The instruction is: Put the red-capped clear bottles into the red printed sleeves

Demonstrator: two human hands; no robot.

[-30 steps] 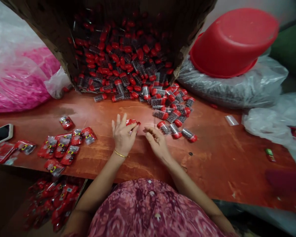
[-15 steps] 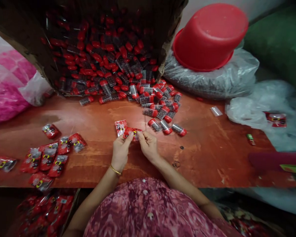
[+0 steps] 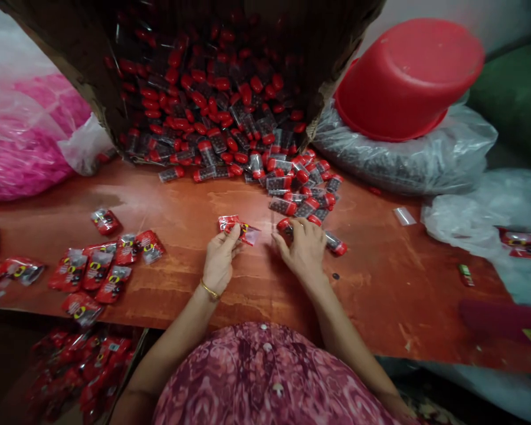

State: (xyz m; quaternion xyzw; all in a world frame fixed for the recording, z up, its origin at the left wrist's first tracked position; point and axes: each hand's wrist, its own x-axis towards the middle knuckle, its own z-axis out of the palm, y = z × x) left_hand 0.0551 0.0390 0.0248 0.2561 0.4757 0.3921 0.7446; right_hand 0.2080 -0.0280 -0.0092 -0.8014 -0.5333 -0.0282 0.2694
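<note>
Evidently the small red packet [image 3: 248, 232] depends on one pinch: the left hand [image 3: 221, 261] has it clamped between thumb and fingers over the middle of the table [image 3: 265, 295], its clear end pointing right. That film looks thin, so a hard squeeze could crease or tear it. A second packet [image 3: 227, 221] shows just beyond the fingertips; whether the two touch I cannot tell, and a careless turn of the wrist might sweep it aside.

To the right, the right hand [image 3: 307, 247] is over a red-capped bottle [image 3: 285, 224], fingers bent and thumb apart from them; whether it has hold of anything I cannot tell. Another bottle [image 3: 336, 242] lies just beside those fingers and, being rounded, would probably roll if brushed.

Farther off, loose bottles [image 3: 297, 183] are heaped at the mouth of the cardboard box [image 3: 336, 82]; tugging a low one could start a slide. Leftward, several packets [image 3: 98, 268] overlap, the closest [image 3: 82, 307] at the table's front edge, where a stray forearm might knock it down.
</note>
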